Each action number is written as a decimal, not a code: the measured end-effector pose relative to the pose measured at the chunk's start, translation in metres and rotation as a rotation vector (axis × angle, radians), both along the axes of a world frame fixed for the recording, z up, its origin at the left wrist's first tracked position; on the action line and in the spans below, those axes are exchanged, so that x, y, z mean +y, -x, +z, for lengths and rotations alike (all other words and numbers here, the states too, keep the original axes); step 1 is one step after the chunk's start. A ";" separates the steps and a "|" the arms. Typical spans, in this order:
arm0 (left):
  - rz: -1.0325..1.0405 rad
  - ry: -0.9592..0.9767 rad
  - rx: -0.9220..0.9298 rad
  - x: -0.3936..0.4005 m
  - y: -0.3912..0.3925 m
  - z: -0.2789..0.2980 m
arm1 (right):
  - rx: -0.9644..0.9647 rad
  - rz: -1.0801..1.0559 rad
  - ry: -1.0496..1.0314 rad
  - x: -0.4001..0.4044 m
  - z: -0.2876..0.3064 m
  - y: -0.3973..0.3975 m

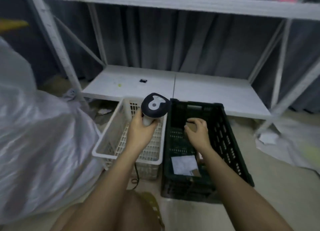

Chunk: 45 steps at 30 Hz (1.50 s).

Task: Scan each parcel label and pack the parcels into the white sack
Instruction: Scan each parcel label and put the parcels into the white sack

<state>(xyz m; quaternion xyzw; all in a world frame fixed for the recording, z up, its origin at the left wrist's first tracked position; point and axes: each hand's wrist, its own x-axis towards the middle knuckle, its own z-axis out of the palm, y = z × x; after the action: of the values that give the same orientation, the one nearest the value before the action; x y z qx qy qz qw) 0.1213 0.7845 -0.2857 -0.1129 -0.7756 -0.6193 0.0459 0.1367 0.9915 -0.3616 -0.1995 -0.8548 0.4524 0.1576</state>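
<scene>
My left hand (140,128) grips the pale handle of a black and white barcode scanner (155,106), held over the white basket (110,140). My right hand (197,128) reaches down into the black crate (230,144) and closes its fingers on a small brown cardboard parcel (191,125). Another parcel with a white label (184,164) lies at the near end of the crate. The big white sack (39,144) bulges at the left, beside my knee.
A white metal shelf rack (174,86) stands behind the basket and crate, its low shelf bearing a small black item (143,81). A scanner cable (136,171) trails on the floor. Loose white plastic (285,144) lies at the right.
</scene>
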 end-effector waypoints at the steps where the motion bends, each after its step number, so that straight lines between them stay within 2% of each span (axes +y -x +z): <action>1: -0.039 0.003 -0.034 0.016 0.003 -0.015 | -0.052 -0.028 -0.009 0.018 -0.022 -0.003; 6: -0.173 0.096 -0.197 0.066 0.021 -0.093 | -0.344 -0.050 -0.070 0.085 -0.132 -0.009; 9: -0.245 0.185 -0.263 0.079 0.038 -0.132 | -0.622 0.087 -0.144 0.114 -0.197 0.003; 14: -0.325 0.250 -0.336 0.092 0.063 -0.167 | -0.996 0.387 -0.221 0.120 -0.266 0.024; 16: -0.345 0.250 -0.372 0.090 0.066 -0.177 | -1.097 0.563 -0.311 0.118 -0.286 0.030; 21: -0.300 0.257 -0.400 0.077 0.069 -0.189 | -1.194 0.850 -0.847 0.104 -0.300 0.036; 23: -0.286 0.237 -0.402 0.073 0.070 -0.189 | -1.229 0.935 -0.978 0.102 -0.302 0.039; 27: -0.262 0.158 -0.416 0.067 0.067 -0.183 | -1.163 1.030 -1.090 0.097 -0.301 0.039; 29: -0.258 0.134 -0.414 0.064 0.063 -0.182 | -1.130 1.008 -1.061 0.097 -0.299 0.040; 32: -0.250 0.115 -0.419 0.060 0.058 -0.180 | -1.011 0.812 -0.867 0.101 -0.289 0.043; 35: -0.233 0.125 -0.417 0.058 0.057 -0.174 | -0.816 0.492 -0.505 0.111 -0.253 0.039; 38: -0.168 0.083 -0.423 0.056 0.053 -0.161 | -0.538 0.207 -0.226 0.109 -0.205 0.016; 41: -0.110 0.046 -0.421 0.051 0.049 -0.146 | -0.247 0.120 -0.077 0.087 -0.158 -0.014; 45: -0.039 0.016 -0.400 0.041 0.040 -0.128 | -0.066 0.130 0.001 0.049 -0.120 -0.047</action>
<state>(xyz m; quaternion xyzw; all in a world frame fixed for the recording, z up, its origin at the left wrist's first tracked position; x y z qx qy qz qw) 0.0809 0.8250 -0.4140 -0.0031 -0.7720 -0.6238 -0.1218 0.1834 1.0404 -0.4815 -0.1588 -0.8704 0.4552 0.0995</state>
